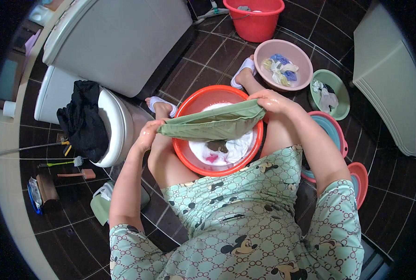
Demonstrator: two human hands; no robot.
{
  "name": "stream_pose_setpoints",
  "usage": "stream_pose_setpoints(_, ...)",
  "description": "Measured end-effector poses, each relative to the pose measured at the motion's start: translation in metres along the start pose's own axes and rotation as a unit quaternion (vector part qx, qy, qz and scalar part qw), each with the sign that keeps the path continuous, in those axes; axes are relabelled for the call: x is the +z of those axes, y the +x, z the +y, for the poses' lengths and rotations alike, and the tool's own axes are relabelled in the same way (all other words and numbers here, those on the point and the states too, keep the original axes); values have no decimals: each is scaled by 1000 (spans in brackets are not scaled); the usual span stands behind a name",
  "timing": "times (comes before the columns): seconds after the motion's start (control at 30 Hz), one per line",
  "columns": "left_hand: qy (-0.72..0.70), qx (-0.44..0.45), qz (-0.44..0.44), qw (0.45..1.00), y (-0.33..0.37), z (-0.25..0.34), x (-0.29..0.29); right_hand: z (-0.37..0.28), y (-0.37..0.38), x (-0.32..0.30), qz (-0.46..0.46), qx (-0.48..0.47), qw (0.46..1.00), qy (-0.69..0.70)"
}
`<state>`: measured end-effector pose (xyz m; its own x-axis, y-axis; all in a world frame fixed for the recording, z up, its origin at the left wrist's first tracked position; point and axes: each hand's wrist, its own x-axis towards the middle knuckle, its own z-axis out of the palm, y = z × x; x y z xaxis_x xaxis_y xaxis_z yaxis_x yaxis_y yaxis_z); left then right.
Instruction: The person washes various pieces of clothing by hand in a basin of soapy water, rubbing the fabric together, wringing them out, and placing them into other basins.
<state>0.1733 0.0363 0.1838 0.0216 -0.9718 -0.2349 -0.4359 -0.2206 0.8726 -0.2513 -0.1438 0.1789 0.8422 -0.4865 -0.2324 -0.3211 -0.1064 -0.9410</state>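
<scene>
A green garment with a gathered edge [212,122] is stretched sideways between my two hands. My left hand [147,135] grips one end of it, and my right hand [269,101] grips the other, a little higher. Beneath it stands an orange-red basin [179,154] between my knees. White suds [199,151] fill the basin, with a white cloth [238,147] and a small pink patch [211,158] in them. Something dark [218,146] also shows in the suds. The garment hides the middle of the basin.
A pink basin [305,53], a green basin [343,93] and a red bucket [256,28], all with laundry, stand beyond and to the right. More basins [343,140] sit by my right arm. Black cloth [83,121] lies on the toilet [119,126] at left.
</scene>
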Motion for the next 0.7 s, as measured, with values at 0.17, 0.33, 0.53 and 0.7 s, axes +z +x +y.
stream_pose_setpoints(0.17,-539,-113,-8,835,7,25,14,25,21,3,4,3,999,51)
stream_pose_setpoints(0.33,-419,-138,102,892,12,11,21,-14,37,29,122,-15,970,212)
stream_pose_setpoints(0.53,-371,-153,177,899,24,-8,32,0,25,46,14,-144,967,-209)
stream_pose_setpoints(0.7,-395,-191,229,869,25,-25,30,-10,18,60,21,-129,963,-234)
